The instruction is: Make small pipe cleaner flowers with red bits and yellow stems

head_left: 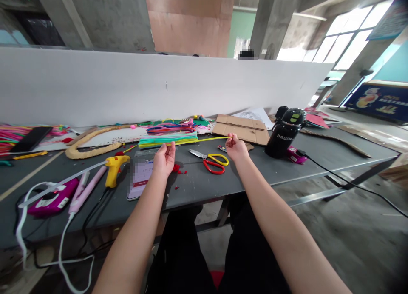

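A yellow pipe cleaner (212, 138) stretches almost level above the table between my two hands. My left hand (165, 159) pinches its left end between thumb and fingertips, just in front of a bundle of teal and yellow pipe cleaners (153, 141). The right end is pinched by my right hand (237, 148), near the flattened cardboard (242, 127). Between the hands lie scissors (214, 162) with one red and one yellow handle, blades slightly apart. Small red fuzzy scraps (176, 168) are scattered beside my left hand.
A phone (140, 179) lies left of my left forearm, with a yellow glue gun (114, 168), a pink straightener-like tool (86, 191) and a purple power block (54, 198) further left. A black bottle (283, 134) stands right. A white partition (127, 85) rises behind.
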Demonstrator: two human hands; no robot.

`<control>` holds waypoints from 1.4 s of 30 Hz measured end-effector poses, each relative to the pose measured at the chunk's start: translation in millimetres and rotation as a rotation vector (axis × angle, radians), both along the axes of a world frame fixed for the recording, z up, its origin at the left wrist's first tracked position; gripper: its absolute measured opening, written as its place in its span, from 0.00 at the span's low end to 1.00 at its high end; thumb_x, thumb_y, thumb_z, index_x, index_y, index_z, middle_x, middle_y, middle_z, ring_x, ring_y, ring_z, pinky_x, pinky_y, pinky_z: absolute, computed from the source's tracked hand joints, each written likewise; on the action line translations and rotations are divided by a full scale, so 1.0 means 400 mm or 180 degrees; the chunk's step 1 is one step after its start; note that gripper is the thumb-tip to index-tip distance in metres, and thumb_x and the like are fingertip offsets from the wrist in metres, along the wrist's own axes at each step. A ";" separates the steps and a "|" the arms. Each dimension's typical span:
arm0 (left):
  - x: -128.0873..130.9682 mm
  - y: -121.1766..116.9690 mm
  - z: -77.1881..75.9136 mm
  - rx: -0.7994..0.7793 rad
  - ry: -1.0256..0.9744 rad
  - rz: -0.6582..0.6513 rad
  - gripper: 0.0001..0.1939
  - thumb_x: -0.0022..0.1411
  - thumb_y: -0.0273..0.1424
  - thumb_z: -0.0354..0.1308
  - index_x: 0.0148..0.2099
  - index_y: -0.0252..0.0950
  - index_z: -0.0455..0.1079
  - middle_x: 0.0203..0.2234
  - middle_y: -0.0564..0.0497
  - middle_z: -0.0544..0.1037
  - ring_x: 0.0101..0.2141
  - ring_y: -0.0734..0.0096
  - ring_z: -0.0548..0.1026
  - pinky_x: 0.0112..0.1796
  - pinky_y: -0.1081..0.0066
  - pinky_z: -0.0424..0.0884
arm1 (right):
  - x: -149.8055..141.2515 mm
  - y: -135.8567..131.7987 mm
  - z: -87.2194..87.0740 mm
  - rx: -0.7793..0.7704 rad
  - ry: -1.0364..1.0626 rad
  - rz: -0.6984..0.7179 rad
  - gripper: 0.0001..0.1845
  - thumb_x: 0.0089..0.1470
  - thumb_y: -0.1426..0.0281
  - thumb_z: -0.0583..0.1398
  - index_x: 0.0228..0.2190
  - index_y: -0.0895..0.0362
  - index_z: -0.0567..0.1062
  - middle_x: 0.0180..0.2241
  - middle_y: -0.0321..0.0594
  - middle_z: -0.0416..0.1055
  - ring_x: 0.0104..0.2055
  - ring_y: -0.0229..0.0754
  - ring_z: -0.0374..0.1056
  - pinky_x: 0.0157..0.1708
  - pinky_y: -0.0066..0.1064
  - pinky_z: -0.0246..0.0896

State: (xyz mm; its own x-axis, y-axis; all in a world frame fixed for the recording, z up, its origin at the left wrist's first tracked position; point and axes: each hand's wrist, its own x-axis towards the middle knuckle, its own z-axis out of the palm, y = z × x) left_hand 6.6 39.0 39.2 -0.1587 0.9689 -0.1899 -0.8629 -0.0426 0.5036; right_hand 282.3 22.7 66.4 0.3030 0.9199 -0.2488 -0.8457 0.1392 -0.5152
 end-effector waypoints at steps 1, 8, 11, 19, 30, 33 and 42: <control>0.000 0.001 -0.001 -0.0013 0.0002 0.0041 0.08 0.70 0.21 0.52 0.38 0.28 0.72 0.28 0.47 0.80 0.32 0.75 0.83 0.38 0.78 0.81 | -0.001 0.000 0.001 0.0021 0.0006 0.0012 0.15 0.68 0.75 0.51 0.28 0.56 0.68 0.23 0.31 0.72 0.18 0.25 0.62 0.20 0.13 0.63; -0.018 0.011 -0.006 -0.0118 -0.0029 0.0197 0.09 0.71 0.23 0.52 0.36 0.29 0.70 0.25 0.51 0.78 0.24 0.84 0.77 0.29 0.86 0.76 | -0.020 -0.020 0.023 0.0363 -0.0046 0.0497 0.15 0.69 0.74 0.49 0.29 0.57 0.67 0.22 0.29 0.67 0.18 0.26 0.59 0.17 0.16 0.57; -0.030 0.011 -0.003 -0.0057 -0.0036 0.0122 0.10 0.72 0.24 0.51 0.35 0.30 0.68 0.23 0.53 0.76 0.20 0.88 0.73 0.25 0.88 0.72 | -0.025 -0.023 0.025 0.0431 -0.0150 0.0685 0.14 0.68 0.74 0.51 0.28 0.56 0.67 0.19 0.27 0.61 0.16 0.28 0.54 0.16 0.17 0.55; -0.039 0.000 -0.003 0.0277 0.0174 -0.0285 0.16 0.72 0.24 0.49 0.29 0.33 0.65 0.17 0.58 0.64 0.13 0.88 0.59 0.15 0.84 0.56 | -0.011 -0.009 0.008 0.0228 -0.0474 0.0873 0.11 0.62 0.75 0.57 0.28 0.55 0.65 0.17 0.27 0.55 0.16 0.30 0.49 0.14 0.19 0.51; -0.036 0.007 -0.006 0.0373 0.0351 -0.0240 0.16 0.71 0.23 0.50 0.28 0.32 0.67 0.18 0.54 0.69 0.15 0.87 0.62 0.18 0.85 0.58 | 0.004 0.006 -0.006 0.0031 -0.0548 0.0738 0.13 0.64 0.77 0.51 0.27 0.56 0.66 0.15 0.27 0.55 0.15 0.30 0.49 0.14 0.20 0.50; -0.037 0.003 -0.005 0.0357 0.0333 -0.0203 0.16 0.71 0.24 0.51 0.29 0.31 0.68 0.21 0.52 0.73 0.18 0.87 0.66 0.22 0.86 0.64 | 0.010 0.009 -0.017 0.0075 -0.0548 0.0694 0.11 0.64 0.75 0.54 0.28 0.56 0.67 0.16 0.27 0.57 0.15 0.30 0.52 0.15 0.19 0.52; -0.015 -0.010 -0.002 0.0315 0.0370 -0.0313 0.09 0.68 0.22 0.55 0.34 0.29 0.72 0.29 0.46 0.80 0.26 0.81 0.77 0.32 0.81 0.76 | 0.030 -0.011 -0.023 0.0112 -0.0473 0.0390 0.12 0.64 0.72 0.57 0.28 0.58 0.70 0.21 0.32 0.68 0.19 0.27 0.62 0.20 0.16 0.63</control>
